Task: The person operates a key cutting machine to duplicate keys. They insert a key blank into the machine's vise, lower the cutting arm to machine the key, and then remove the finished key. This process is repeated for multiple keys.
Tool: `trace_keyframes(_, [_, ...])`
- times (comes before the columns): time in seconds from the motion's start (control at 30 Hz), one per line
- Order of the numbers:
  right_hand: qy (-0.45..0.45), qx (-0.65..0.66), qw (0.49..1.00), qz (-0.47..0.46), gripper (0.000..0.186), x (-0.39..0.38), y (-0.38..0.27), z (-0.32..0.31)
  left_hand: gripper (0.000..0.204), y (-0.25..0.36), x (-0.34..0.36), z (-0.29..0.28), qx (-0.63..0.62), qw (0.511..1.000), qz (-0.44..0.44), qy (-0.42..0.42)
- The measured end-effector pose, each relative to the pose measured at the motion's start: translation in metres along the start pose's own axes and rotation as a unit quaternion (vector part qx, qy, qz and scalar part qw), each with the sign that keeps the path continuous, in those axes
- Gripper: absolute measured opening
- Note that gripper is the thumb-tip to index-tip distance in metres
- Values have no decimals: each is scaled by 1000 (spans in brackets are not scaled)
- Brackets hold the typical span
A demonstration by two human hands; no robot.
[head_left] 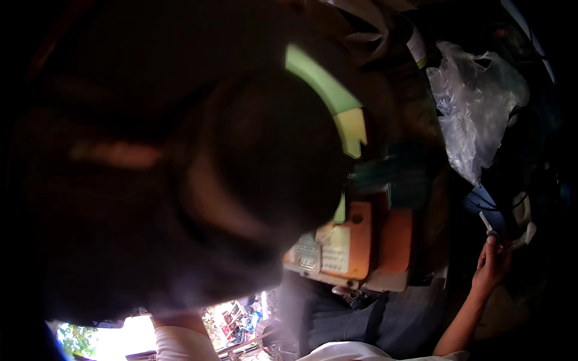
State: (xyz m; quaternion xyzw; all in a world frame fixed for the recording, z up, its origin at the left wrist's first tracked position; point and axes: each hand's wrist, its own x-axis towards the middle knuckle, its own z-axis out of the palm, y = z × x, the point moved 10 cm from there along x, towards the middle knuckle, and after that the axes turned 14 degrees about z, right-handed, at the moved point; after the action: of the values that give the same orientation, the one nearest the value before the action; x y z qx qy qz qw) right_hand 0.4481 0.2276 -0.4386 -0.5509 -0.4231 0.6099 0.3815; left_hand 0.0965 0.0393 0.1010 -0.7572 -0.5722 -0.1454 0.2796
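A large dark, blurred machine body (253, 150) fills the left and middle, close to the camera. My left forearm (183, 337) rises from the lower edge; its hand is hidden behind that dark shape. My right hand (490, 262), at the lower right, is closed on a thin pale rod-like tool (486, 221), beside a blue item (478, 198). Orange plates (394, 237) with a pale printed label and a metal fitting sit right of the dark body, left of my right hand. A green and yellow curved band (316, 78) runs above them.
A crumpled clear plastic bag (472, 111) lies at the upper right, near a white cylindrical container (416, 48) and dark clutter. My dark-clad legs (337, 313) are below. A bright opening with foliage (84, 337) and jumbled small items (235, 319) shows at the lower left.
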Motion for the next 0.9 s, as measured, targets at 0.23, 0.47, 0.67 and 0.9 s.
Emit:
trace_keyframes(0.23, [12,40,997,-59,22,-15,-26,-4,48,-11,-18,2,-51,997,17,48])
trace_keyframes(0.47, [19,9,991,-129,21,-50,-79,-2,49,-21,-49,13,-140,981,-3,136])
trace_keyframes(0.67, [61,-15,991,-119,22,-60,-78,1,50,-15,-29,34,-213,960,-3,184])
trace_keyframes(0.9, [38,3,986,-165,20,-104,-121,1,51,3,-2,38,-366,881,-80,288])
